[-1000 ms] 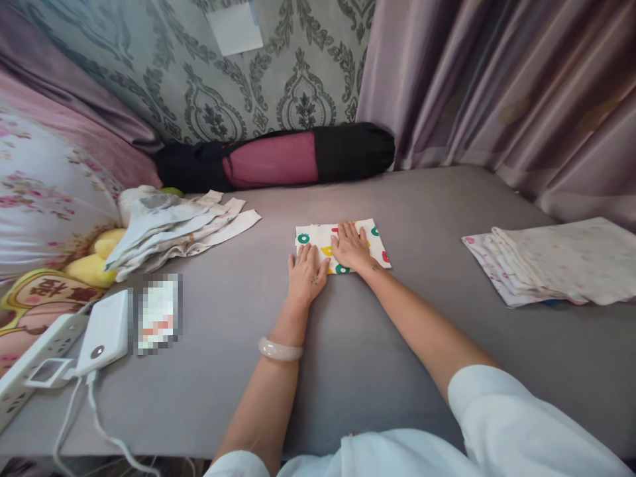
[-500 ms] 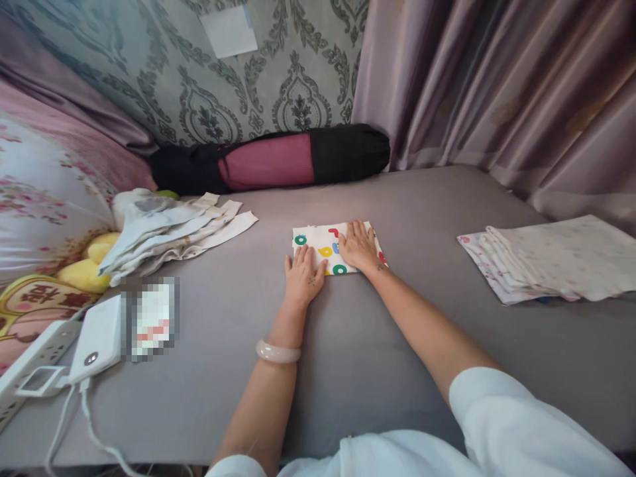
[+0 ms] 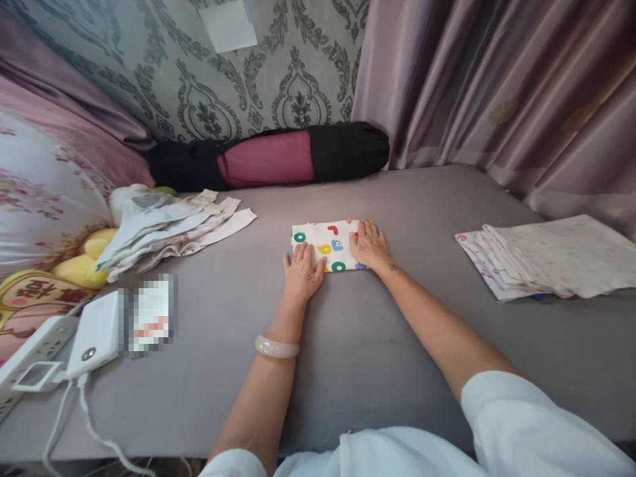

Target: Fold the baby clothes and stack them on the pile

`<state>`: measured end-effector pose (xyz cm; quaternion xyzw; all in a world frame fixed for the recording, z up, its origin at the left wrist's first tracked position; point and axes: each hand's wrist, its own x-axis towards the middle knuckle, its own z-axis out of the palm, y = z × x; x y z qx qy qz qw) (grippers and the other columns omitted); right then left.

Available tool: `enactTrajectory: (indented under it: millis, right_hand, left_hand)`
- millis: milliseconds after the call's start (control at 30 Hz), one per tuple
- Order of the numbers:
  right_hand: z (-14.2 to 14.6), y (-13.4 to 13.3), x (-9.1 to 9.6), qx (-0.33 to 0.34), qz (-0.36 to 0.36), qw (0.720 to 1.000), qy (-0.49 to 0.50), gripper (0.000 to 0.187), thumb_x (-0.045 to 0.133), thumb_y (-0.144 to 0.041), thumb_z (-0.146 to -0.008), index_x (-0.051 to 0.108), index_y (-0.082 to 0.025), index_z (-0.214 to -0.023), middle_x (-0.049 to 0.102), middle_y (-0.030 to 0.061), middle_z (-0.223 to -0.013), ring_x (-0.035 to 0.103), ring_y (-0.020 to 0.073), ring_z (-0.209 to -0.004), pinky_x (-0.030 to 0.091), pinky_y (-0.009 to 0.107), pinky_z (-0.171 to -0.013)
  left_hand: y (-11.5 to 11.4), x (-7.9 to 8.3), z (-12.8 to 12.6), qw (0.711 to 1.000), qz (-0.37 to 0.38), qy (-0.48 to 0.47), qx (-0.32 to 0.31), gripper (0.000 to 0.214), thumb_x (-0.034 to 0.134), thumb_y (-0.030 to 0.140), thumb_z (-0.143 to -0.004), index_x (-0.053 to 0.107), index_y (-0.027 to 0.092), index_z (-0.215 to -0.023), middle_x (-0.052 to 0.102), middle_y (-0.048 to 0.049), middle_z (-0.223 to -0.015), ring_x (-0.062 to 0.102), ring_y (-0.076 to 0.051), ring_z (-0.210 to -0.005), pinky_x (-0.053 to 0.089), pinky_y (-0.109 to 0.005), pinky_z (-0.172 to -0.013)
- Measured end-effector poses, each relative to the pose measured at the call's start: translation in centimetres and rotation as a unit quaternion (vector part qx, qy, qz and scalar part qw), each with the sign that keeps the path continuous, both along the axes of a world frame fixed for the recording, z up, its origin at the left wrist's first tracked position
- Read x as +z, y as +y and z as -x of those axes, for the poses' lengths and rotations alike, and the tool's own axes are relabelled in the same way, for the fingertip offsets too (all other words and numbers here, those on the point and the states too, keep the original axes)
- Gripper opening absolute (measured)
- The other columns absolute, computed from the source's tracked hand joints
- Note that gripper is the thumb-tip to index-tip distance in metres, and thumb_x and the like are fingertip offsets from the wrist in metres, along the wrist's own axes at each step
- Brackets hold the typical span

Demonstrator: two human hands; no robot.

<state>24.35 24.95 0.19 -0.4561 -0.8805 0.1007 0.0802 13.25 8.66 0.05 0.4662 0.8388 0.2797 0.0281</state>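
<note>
A folded white cloth printed with colourful letters lies flat on the grey bed sheet, in the middle of the head view. My left hand rests open on its near left corner, fingers stretched out. Across its right end lies my right hand, also open and palm down, covering that edge. Neither hand grips the fabric. Just what kind of item the cloth is does not show.
At the left lie several small garments beside plush toys. A white power bank, a power strip and cables are nearer. Stacked folded cloths lie at the right. A black and maroon long bag lies along the wall.
My right hand has slid to the right across the cloth, onto its right end, uncovering more of the print. My left hand has stayed at the left corner.
</note>
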Motion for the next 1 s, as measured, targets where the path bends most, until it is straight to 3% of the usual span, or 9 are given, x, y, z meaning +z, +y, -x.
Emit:
enactTrajectory:
  millis: [133,333,467,567,667,767,1000]
  right_hand:
    - [0.1,0.0,0.3,0.004,-0.008,1.000,-0.006,0.061,0.022,-0.038,-0.097,0.033,-0.003,-0.146,0.031,0.0176,-0.154,0.024,0.0292,-0.142,0.019,0.046,-0.114]
    - [0.5,2.0,2.1,0.033,-0.049,0.998,-0.036,0.044,0.030,-0.033,-0.098,0.061,-0.008,-0.118,0.060,0.0200,-0.122,0.052,0.0313,-0.115,0.025,0.049,-0.107]
    - [0.9,3.9,3.2,0.079,-0.064,0.994,-0.046,0.034,0.036,-0.023,-0.096,0.062,-0.012,-0.114,0.061,0.0174,-0.117,0.053,0.0287,-0.112,0.028,0.045,-0.104]
    - [1.0,5.2,3.4,0.126,-0.036,0.989,-0.070,0.034,0.035,-0.020,-0.095,0.065,-0.015,-0.111,0.059,0.0157,-0.119,0.053,0.0276,-0.112,0.034,0.042,-0.099]
    - [1.3,6.4,3.4,0.145,-0.006,0.986,-0.085,0.034,0.037,-0.021,-0.094,0.067,-0.017,-0.109,0.058,0.0150,-0.120,0.051,0.0277,-0.116,0.036,0.041,-0.098]
    - [1.6,7.3,3.6,0.145,0.033,0.985,-0.082,0.032,0.041,-0.022,-0.093,0.066,-0.018,-0.113,0.058,0.0146,-0.123,0.051,0.0279,-0.117,0.038,0.040,-0.096]
    - [2.0,7.8,4.9,0.122,0.093,0.987,-0.055,0.021,0.055,-0.021,-0.082,0.062,-0.021,-0.102,0.061,0.0113,-0.123,0.055,0.0253,-0.114,0.042,0.035,-0.092]
  left_hand:
    - [0.1,0.6,0.1,0.999,0.014,0.040,0.002,0.041,0.046,0.042,-0.093,0.052,0.021,-0.128,0.051,-0.0174,-0.141,0.045,-0.032,-0.133,0.022,-0.056,-0.112]
    - [2.5,2.4,2.5,0.985,0.106,0.133,0.004,0.041,0.033,0.040,-0.098,0.050,0.018,-0.128,0.066,-0.0145,-0.118,0.061,-0.027,-0.109,0.036,-0.044,-0.097]
    - [5.1,3.9,5.0,0.975,0.185,0.125,-0.014,0.036,0.032,0.028,-0.097,0.054,0.018,-0.123,0.069,-0.0116,-0.110,0.062,-0.025,-0.103,0.038,-0.042,-0.091]
    - [6.6,4.4,6.7,0.969,0.207,0.136,-0.010,0.033,0.040,0.027,-0.093,0.060,0.019,-0.117,0.064,-0.0139,-0.119,0.055,-0.029,-0.115,0.037,-0.043,-0.094]
    - [7.7,4.4,8.3,0.972,0.215,0.089,-0.028,0.032,0.046,0.028,-0.089,0.062,0.020,-0.116,0.057,-0.0137,-0.130,0.046,-0.032,-0.125,0.035,-0.047,-0.100]
    - [8.6,4.6,9.7,0.970,0.237,0.015,-0.045,0.030,0.053,0.027,-0.085,0.064,0.020,-0.112,0.057,-0.0126,-0.131,0.050,-0.031,-0.123,0.034,-0.049,-0.102]
    - [9.5,5.1,10.7,0.972,0.224,-0.053,-0.040,0.022,0.066,0.020,-0.072,0.064,0.019,-0.093,0.069,-0.0061,-0.093,0.064,-0.022,-0.089,0.048,-0.034,-0.081]
